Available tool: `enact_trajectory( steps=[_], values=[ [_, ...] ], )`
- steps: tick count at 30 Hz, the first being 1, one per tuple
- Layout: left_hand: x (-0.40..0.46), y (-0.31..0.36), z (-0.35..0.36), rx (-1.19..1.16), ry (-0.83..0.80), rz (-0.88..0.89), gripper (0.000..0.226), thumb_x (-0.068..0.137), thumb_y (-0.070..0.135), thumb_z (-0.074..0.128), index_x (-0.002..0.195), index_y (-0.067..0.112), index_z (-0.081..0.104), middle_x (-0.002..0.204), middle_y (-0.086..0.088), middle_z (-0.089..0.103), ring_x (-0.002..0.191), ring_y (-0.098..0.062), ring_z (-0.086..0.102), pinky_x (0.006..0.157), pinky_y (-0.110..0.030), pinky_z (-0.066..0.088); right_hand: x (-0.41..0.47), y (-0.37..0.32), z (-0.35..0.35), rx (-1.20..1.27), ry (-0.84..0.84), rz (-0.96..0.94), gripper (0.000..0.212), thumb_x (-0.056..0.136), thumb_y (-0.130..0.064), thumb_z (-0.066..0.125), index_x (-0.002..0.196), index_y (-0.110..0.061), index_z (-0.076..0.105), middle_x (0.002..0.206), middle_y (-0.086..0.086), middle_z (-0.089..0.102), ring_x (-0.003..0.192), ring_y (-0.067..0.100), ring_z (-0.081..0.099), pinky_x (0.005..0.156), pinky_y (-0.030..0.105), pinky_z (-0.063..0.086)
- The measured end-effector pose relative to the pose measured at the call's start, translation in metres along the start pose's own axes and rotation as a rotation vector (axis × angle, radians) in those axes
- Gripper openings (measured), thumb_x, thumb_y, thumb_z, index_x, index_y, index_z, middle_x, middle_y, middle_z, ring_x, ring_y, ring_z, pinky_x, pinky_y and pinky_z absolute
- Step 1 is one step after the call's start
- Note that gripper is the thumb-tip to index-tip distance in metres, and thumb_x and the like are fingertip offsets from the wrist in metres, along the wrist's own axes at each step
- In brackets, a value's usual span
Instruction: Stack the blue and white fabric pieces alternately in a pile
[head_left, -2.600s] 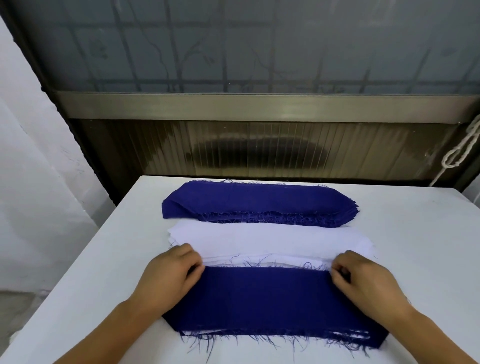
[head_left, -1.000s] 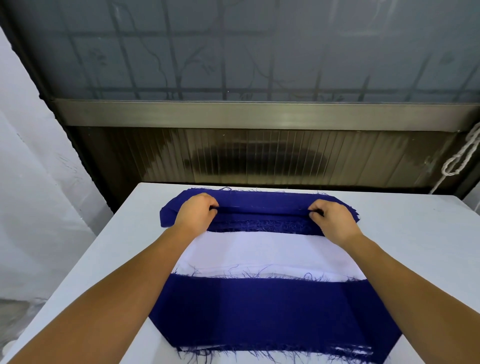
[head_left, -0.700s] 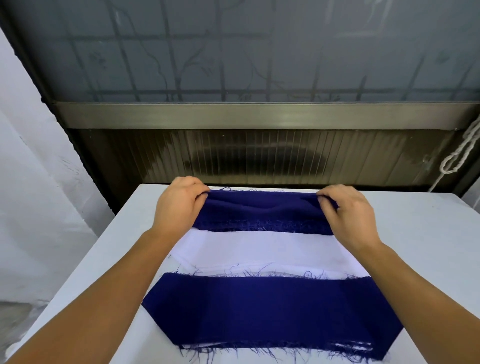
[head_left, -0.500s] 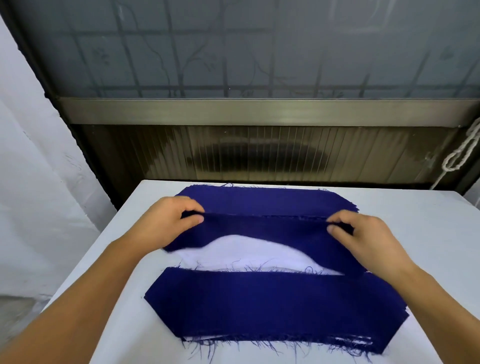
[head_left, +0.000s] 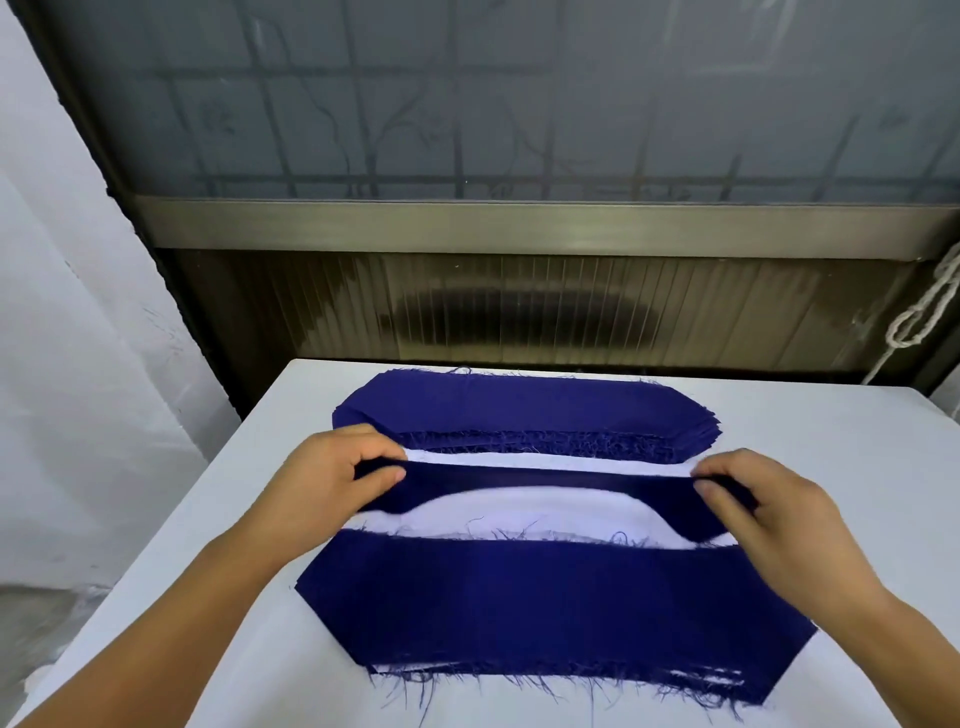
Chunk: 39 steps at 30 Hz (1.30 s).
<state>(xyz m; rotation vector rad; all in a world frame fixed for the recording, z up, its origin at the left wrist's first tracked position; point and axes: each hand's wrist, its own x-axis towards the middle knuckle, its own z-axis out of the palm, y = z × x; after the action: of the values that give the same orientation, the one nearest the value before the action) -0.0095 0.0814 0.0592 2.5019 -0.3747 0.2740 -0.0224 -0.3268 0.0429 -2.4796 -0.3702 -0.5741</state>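
Head view, the only one: a white table (head_left: 841, 499) carries three fabric lots in a line running from 12 to 6 o'clock. At 12 lies the stack of blue pieces (head_left: 524, 410), frayed along its near edge. Below it, at centre, the white pieces (head_left: 524, 514) show as a pale band. At 6 sits the alternating pile (head_left: 545, 608), blue on top, with white peeping out under its frayed near edge.

Left hand (head_left: 322, 483), at 9 o'clock, pinches one end of a single blue piece (head_left: 545, 479) between thumb and fingers; right hand (head_left: 769, 514), at 3 o'clock, pinches the other end likewise. The piece hangs between them, stretched along its top edge and sagging at both ends, over the white band.

Since the pile already shows blue on top, laying this piece there would, as I judge it, put blue on blue and break the alternation. Loose threads could also snag and drag the white pieces askew. An uneven release would land it skewed or folded.
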Motion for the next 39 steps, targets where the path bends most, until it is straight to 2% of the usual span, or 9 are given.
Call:
enact_trajectory(
  steps=[4, 11, 13, 17, 21, 24, 27, 32, 39],
  values=[
    [-0.026, 0.003, 0.005, 0.320, 0.189, 0.355, 0.010, 0.090, 0.027, 0.062, 0.090, 0.025, 0.072, 0.087, 0.017, 0.063, 0.078, -0.003, 0.054, 0.071, -0.014, 0.042, -0.033, 0.009, 0.003, -0.203, 0.126, -0.387, 0.024, 0.097, -0.026, 0.045, 0.094, -0.014, 0.065, 0.085, -0.001, 0.066, 0.080, 0.019, 0.055, 0.076, 0.026, 0.041],
    [-0.084, -0.030, 0.058, 0.313, -0.059, 0.469, 0.027, 0.097, 0.040, 0.045, 0.092, 0.029, 0.069, 0.100, 0.015, 0.059, 0.089, -0.005, 0.056, 0.083, -0.017, 0.040, -0.079, 0.020, 0.025, -0.251, -0.075, -0.481, 0.048, 0.099, -0.026, 0.036, 0.077, -0.012, 0.076, 0.087, -0.001, 0.071, 0.089, 0.013, 0.053, 0.088, 0.023, 0.040],
    [-0.088, -0.032, 0.063, 0.279, -0.062, 0.437, 0.024, 0.097, 0.042, 0.046, 0.093, 0.031, 0.067, 0.105, 0.018, 0.057, 0.093, -0.001, 0.055, 0.087, -0.014, 0.039, -0.079, 0.020, 0.020, -0.250, -0.088, -0.444, 0.012, 0.077, -0.014, 0.063, 0.076, -0.012, 0.075, 0.085, -0.001, 0.070, 0.088, 0.011, 0.052, 0.087, 0.017, 0.038],
    [-0.088, -0.033, 0.064, 0.262, -0.064, 0.414, 0.025, 0.098, 0.043, 0.043, 0.090, 0.032, 0.064, 0.106, 0.020, 0.056, 0.094, 0.002, 0.054, 0.087, -0.013, 0.039, -0.075, 0.024, 0.016, -0.293, -0.183, -0.315, 0.052, 0.027, 0.009, 0.082, 0.073, -0.013, 0.072, 0.084, -0.002, 0.069, 0.087, 0.011, 0.051, 0.079, 0.020, 0.041],
    [-0.090, -0.032, 0.066, 0.263, -0.045, 0.407, 0.029, 0.097, 0.041, 0.041, 0.085, 0.029, 0.065, 0.104, 0.019, 0.057, 0.093, 0.001, 0.054, 0.085, -0.014, 0.040, -0.069, 0.020, 0.016, -0.273, -0.047, -0.456, 0.038, 0.060, 0.002, 0.043, 0.089, -0.020, 0.053, 0.083, 0.002, 0.067, 0.086, 0.019, 0.050, 0.079, 0.023, 0.039],
    [-0.091, -0.030, 0.066, 0.251, -0.044, 0.373, 0.030, 0.097, 0.040, 0.041, 0.082, 0.028, 0.065, 0.103, 0.020, 0.056, 0.092, 0.002, 0.054, 0.080, -0.013, 0.042, -0.071, 0.026, 0.019, -0.320, -0.001, -0.449, 0.041, 0.061, 0.000, 0.026, 0.091, -0.019, 0.047, 0.089, 0.000, 0.061, 0.087, 0.023, 0.049, 0.079, 0.028, 0.039],
    [-0.092, -0.029, 0.066, 0.265, -0.055, 0.364, 0.011, 0.086, 0.034, 0.057, 0.081, 0.029, 0.065, 0.101, 0.021, 0.057, 0.090, 0.002, 0.054, 0.076, -0.014, 0.045, -0.073, 0.034, 0.021, -0.339, 0.055, -0.427, 0.044, 0.062, 0.005, 0.022, 0.090, -0.017, 0.048, 0.096, -0.001, 0.049, 0.086, 0.024, 0.048, 0.080, 0.030, 0.038],
    [-0.092, -0.028, 0.066, 0.272, -0.065, 0.364, 0.006, 0.081, 0.031, 0.061, 0.078, 0.027, 0.064, 0.097, 0.018, 0.059, 0.086, 0.000, 0.055, 0.073, -0.016, 0.046, -0.075, 0.034, 0.026, -0.377, 0.003, -0.279, 0.044, 0.063, 0.003, 0.024, 0.066, -0.008, 0.066, 0.078, 0.007, 0.065, 0.084, 0.019, 0.047, 0.077, 0.027, 0.038],
    [-0.093, -0.017, 0.058, 0.257, -0.132, 0.283, 0.023, 0.078, 0.057, 0.065, 0.076, 0.034, 0.059, 0.097, 0.026, 0.054, 0.087, 0.007, 0.049, 0.077, -0.009, 0.039, -0.068, 0.026, 0.014, -0.154, -0.068, -0.222, 0.044, 0.055, 0.002, 0.029, 0.083, -0.028, 0.042, 0.098, -0.014, 0.047, 0.085, 0.009, 0.047, 0.088, 0.010, 0.030]
  ],
)
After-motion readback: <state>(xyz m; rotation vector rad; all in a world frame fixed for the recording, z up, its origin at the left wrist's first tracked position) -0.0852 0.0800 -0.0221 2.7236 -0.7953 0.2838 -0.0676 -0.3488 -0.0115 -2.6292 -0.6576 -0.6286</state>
